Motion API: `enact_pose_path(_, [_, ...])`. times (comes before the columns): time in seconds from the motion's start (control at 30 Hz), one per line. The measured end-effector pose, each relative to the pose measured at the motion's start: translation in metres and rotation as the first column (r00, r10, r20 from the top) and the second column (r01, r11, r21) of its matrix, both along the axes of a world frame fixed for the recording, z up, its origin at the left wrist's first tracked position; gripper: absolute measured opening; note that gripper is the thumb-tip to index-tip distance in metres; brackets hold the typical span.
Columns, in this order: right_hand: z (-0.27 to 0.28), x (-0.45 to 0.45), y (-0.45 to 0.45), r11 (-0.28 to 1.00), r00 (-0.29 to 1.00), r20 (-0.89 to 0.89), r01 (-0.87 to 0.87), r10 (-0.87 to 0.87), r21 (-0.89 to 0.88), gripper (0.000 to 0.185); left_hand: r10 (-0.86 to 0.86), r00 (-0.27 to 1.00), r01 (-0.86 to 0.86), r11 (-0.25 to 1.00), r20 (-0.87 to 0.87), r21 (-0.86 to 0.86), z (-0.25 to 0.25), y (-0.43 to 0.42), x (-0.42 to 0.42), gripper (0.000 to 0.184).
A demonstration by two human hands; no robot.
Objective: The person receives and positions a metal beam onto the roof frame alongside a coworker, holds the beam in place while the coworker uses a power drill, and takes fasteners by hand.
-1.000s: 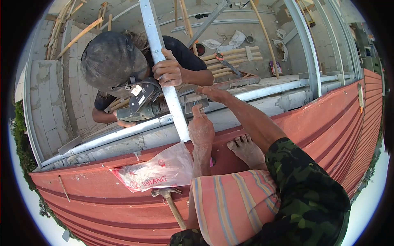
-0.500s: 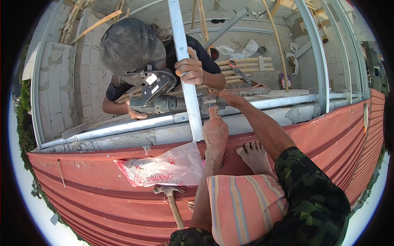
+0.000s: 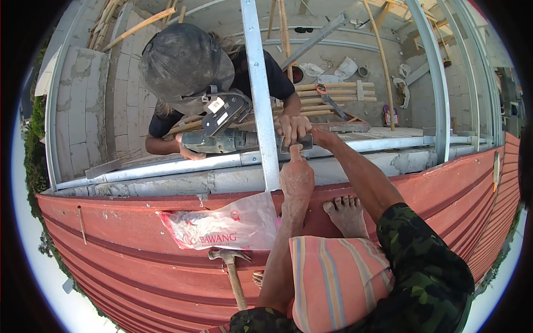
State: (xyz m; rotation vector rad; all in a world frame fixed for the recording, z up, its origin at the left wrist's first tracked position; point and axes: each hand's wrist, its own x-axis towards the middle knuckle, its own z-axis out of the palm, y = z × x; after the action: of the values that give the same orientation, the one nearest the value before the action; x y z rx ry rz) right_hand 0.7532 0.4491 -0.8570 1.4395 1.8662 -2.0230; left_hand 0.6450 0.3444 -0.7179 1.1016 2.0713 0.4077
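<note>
My left hand (image 3: 297, 178) reaches up from below, one finger extended onto a small metal bracket (image 3: 307, 143) beside the upright steel stud (image 3: 259, 94); its other fingers are curled. From the right, my right hand (image 3: 323, 137) grips the bracket's far side, its fingertips partly hidden. A co-worker's hand (image 3: 293, 127) lies over the bracket's top, close against my fingers. The co-worker's other hand (image 3: 191, 151) holds a power drill (image 3: 214, 141), its front end passing behind the stud toward the bracket.
A horizontal steel track (image 3: 205, 166) runs along the block wall (image 3: 222, 180). On the red metal roofing (image 3: 139, 266) lie a plastic bag (image 3: 233, 225) and a claw hammer (image 3: 233, 277). My bare foot (image 3: 347, 215) rests there. A handsaw (image 3: 331, 101) and bamboo poles lie beyond.
The co-worker's hand has let go of the stud and come down onto the bracket. My hands stay at the bracket; the view has shifted slightly.
</note>
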Motion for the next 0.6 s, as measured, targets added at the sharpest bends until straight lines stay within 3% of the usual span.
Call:
enact_pose_path(0.33, [-0.01,0.002,0.002,0.955,0.974,0.002,-0.221,0.225,0.2,0.036,-0.006,1.0,0.006,1.0,-0.012,-0.015,0.004,0.001,-0.001,0.025])
enact_pose_path(0.6, [-0.013,0.003,-0.001,0.814,0.901,0.185,-0.434,0.392,0.386,0.035,-0.031,0.999,0.031,1.0,0.012,-0.005,0.005,-0.005,-0.005,0.026])
